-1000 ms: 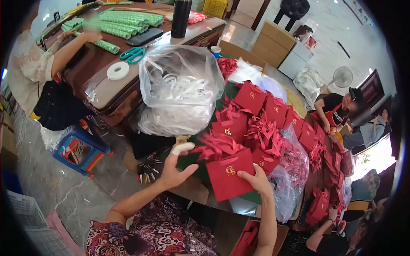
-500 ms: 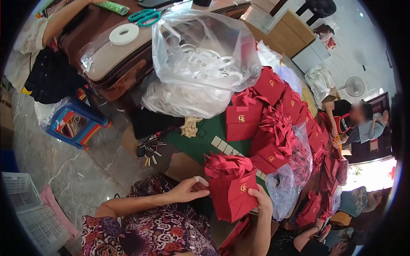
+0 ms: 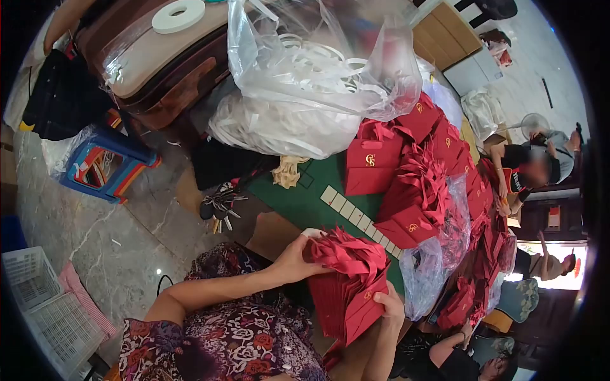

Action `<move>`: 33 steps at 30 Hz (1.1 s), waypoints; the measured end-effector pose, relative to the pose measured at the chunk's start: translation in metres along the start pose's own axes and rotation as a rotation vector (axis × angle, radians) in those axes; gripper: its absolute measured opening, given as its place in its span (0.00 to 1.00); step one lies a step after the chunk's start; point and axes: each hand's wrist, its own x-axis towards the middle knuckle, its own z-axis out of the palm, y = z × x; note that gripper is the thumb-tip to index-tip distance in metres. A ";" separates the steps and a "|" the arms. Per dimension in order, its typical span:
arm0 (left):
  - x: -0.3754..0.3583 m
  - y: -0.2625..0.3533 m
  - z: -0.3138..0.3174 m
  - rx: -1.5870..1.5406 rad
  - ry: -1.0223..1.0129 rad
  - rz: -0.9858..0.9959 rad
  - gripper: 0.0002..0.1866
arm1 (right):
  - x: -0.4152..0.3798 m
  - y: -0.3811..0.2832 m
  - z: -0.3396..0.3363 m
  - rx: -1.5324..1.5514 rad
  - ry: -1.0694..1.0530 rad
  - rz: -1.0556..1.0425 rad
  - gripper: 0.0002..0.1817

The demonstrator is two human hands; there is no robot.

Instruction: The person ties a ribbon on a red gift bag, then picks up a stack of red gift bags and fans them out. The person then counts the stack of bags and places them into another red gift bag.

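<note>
A thick stack of small red paper gift bags point(image 3: 343, 298) with red ribbon handles and gold lettering is held upright in front of me, slightly tilted. My left hand point(image 3: 293, 261) grips its upper left side near the ribbons; a white wrapping shows on one finger. My right hand point(image 3: 389, 303) is closed on its right edge, thumb over the front bag. Just beyond lies a row of pale rectangles point(image 3: 359, 219) on a green mat point(image 3: 279, 193). More red gift bags point(image 3: 410, 219) stand and lie in piles to the right of the mat.
A big clear plastic bag of white ribbon loops point(image 3: 298, 95) sits ahead. A tape roll point(image 3: 178, 16) lies on a brown surface. Keys point(image 3: 220, 206) lie left of the mat, a blue stool point(image 3: 105, 165) and white crates point(image 3: 51, 311) further left. Other people are at the right.
My left hand has moved up from the stack's side to near its ribbon handles. The stack has tilted, showing more bag edges. The view has shifted, so background things sit higher.
</note>
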 end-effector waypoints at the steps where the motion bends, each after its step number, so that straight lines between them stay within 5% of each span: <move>1: 0.007 -0.007 -0.001 -0.078 -0.039 -0.055 0.27 | -0.001 0.002 0.000 0.000 0.002 0.005 0.37; 3: 0.018 -0.010 -0.003 -0.157 -0.078 -0.111 0.24 | 0.000 0.007 -0.003 0.009 0.026 -0.009 0.39; 7: 0.042 -0.001 -0.006 -0.061 -0.118 0.090 0.17 | 0.002 0.024 -0.009 0.114 0.067 -0.016 0.40; 9: 0.050 0.005 -0.005 -0.255 -0.127 -0.132 0.09 | 0.004 0.034 -0.015 0.168 0.076 -0.049 0.40; 14: 0.059 -0.016 0.006 -0.244 -0.127 -0.130 0.12 | -0.001 0.037 -0.010 0.228 0.127 -0.069 0.41; 17: 0.052 -0.008 0.009 -0.137 -0.004 -0.008 0.14 | -0.009 0.037 -0.001 0.247 0.174 -0.090 0.45; 19: 0.043 0.008 0.005 0.210 0.190 0.193 0.18 | -0.012 0.038 -0.001 0.254 0.202 -0.106 0.47; 21: 0.032 0.022 -0.006 0.215 0.272 0.167 0.16 | -0.019 0.041 -0.009 0.284 0.167 -0.065 0.50; 23: 0.022 0.038 -0.020 0.557 0.224 0.582 0.11 | -0.019 0.049 -0.018 0.284 0.187 -0.044 0.50; 27: 0.006 0.048 -0.016 0.500 -0.276 0.387 0.09 | -0.014 0.055 -0.027 0.271 0.072 -0.018 0.50; 33: 0.018 0.042 -0.001 0.496 -0.424 0.364 0.08 | -0.013 0.049 -0.017 0.229 0.057 -0.054 0.51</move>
